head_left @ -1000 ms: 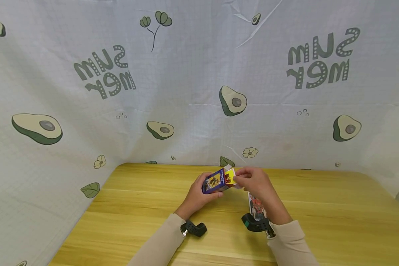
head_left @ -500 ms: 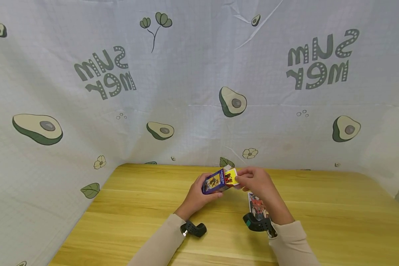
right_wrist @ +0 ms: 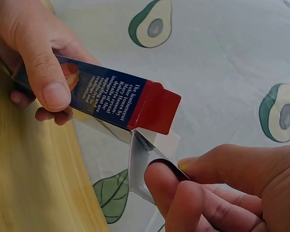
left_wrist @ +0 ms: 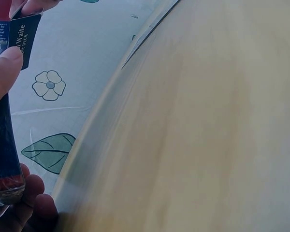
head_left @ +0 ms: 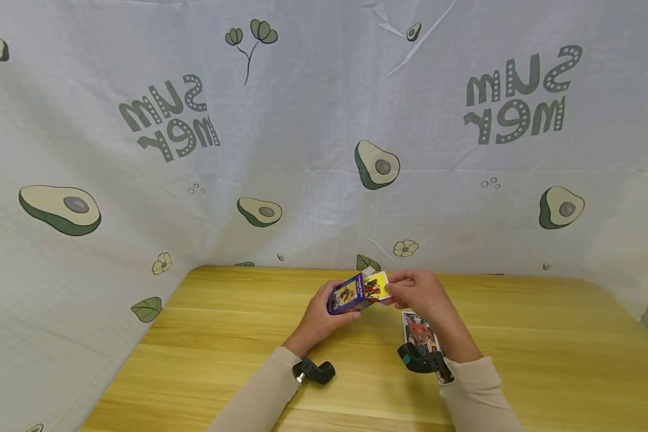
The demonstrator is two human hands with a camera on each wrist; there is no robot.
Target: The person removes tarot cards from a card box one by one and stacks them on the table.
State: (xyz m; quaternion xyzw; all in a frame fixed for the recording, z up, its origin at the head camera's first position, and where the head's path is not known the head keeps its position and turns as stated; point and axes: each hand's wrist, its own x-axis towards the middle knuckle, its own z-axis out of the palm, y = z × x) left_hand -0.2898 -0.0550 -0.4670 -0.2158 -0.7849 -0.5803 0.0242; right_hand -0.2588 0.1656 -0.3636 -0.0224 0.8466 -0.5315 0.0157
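Grips blue printed box (head_left: 345, 297) in left hand (head_left: 320, 319), tilted, held above table (head_left: 237, 336), open end toward right hand (head_left: 422, 294). With right hand, pinches yellow-pictured lid flap (head_left: 377, 286) by its edge, at box's open end. Between both hands, red side flap (right_wrist: 160, 108) sticking out of box. Below right hand, partly hidden, picture card (head_left: 418, 333) flat on table. Beyond both hands, pale cloth (head_left: 313, 114) with avocado prints.

Left hand (left_wrist: 2, 72): grips blue box (left_wrist: 1, 140) (cut off by frame edge) | flap (left_wrist: 26, 36): lettered "Waite" | right hand (left_wrist: 42, 4): fingers at flap's top | table (left_wrist: 193, 121): wood-grained, cloth (left_wrist: 48, 118) alongside
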